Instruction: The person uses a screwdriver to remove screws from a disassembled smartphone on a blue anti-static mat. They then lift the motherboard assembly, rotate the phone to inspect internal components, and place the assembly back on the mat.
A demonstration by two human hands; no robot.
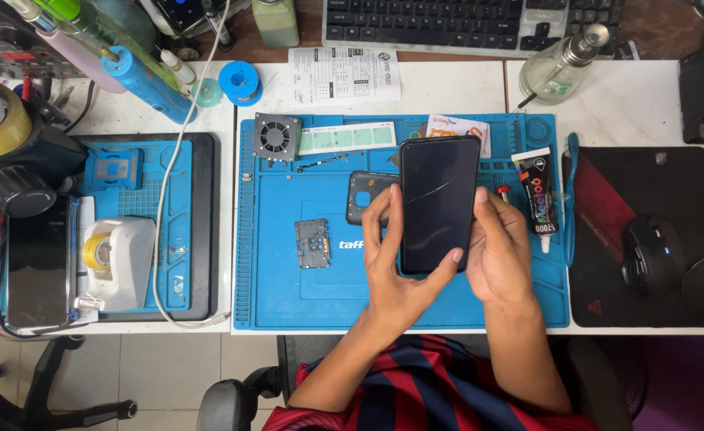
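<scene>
We see everything through one head-worn camera looking almost straight down, fairly close, onto the blue silicone work mat [288, 287] on the white desk [448, 84].

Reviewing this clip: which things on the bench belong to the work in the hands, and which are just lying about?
In hand or beside it:
- black phone, held by the left hand and right hand
- dark back cover under it
- small circuit board
- glue tube
- blue work mat

Lying about:
- tape dispenser
- computer mouse
- keyboard
- small fan
- glass bottle
</scene>
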